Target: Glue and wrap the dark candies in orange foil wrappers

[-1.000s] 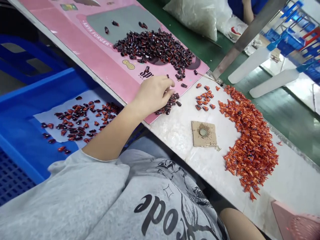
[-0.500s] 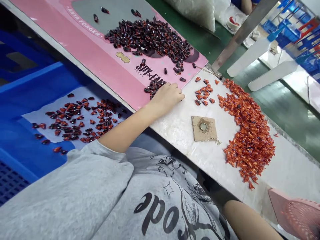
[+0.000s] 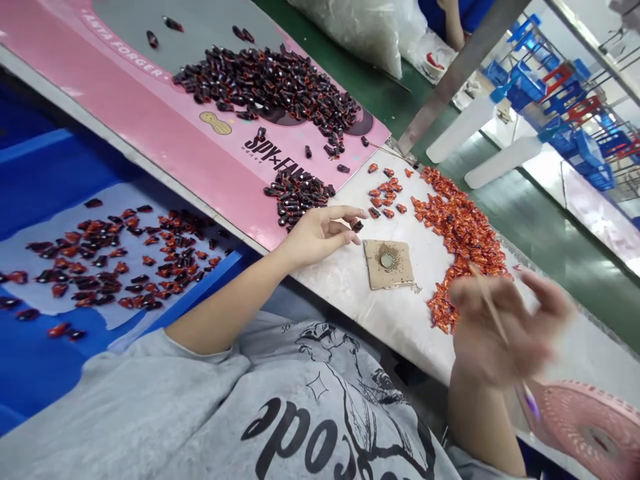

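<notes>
My left hand [image 3: 320, 235] is pinched on a small black-and-orange plastic piece [image 3: 357, 226], held at the fingertips above the white tabletop. Just behind that hand lies a small heap of similar dark pieces [image 3: 299, 195], and a bigger heap [image 3: 270, 83] spreads over the pink mat. To the right, my right hand [image 3: 507, 327] is smeared by motion, with a thin wooden stick [image 3: 493, 308] across its fingers. Between the hands rests a cardboard square [image 3: 397, 277] bearing a small round cap [image 3: 387, 260]. Past it are many orange pieces [image 3: 465, 227].
At lower left, a blue crate [image 3: 30, 373] holds black-and-orange pieces on a white sheet. A pink fan [image 3: 585, 427] stands at lower right. A metal post [image 3: 440, 87] rises behind the table. Across the green surface, another person's arm [image 3: 453, 23] shows.
My left hand has come away from the small dark heap towards the cardboard, now with one piece at its fingertips. My right hand has risen into view with the stick.
</notes>
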Action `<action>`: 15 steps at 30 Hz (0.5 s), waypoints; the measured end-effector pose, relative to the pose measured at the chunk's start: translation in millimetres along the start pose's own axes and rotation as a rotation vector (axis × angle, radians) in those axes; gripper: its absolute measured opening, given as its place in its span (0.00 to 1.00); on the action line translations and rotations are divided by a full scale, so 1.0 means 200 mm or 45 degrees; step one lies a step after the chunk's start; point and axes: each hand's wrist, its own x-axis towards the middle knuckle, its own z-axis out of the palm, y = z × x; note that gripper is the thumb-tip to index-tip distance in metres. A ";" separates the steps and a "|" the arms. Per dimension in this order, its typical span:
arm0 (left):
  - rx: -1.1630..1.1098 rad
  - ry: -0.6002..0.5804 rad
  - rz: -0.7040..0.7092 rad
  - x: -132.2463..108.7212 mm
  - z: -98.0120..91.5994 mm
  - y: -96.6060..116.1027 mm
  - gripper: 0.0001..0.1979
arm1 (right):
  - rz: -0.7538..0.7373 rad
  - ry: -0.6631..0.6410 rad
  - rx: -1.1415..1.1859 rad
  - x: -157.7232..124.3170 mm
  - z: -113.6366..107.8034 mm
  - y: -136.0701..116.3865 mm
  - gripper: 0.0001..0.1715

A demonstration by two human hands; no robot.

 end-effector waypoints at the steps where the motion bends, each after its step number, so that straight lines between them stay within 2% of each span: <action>1: -0.127 -0.014 -0.047 -0.01 0.02 -0.02 0.17 | -0.022 0.068 0.086 0.01 0.02 0.06 0.10; 3: -0.351 -0.035 -0.119 -0.02 0.06 -0.04 0.16 | -0.018 0.139 0.211 0.04 0.08 0.19 0.02; 7: -0.611 -0.043 -0.294 -0.06 0.15 -0.08 0.15 | 0.150 0.127 0.224 0.04 0.13 0.34 0.08; 11: -0.524 -0.020 -0.332 -0.09 0.19 -0.10 0.15 | 0.208 0.127 0.229 0.00 0.11 0.36 0.09; 15: -0.338 0.014 -0.275 -0.08 0.20 -0.12 0.14 | 0.180 -0.030 0.081 0.00 0.10 0.38 0.09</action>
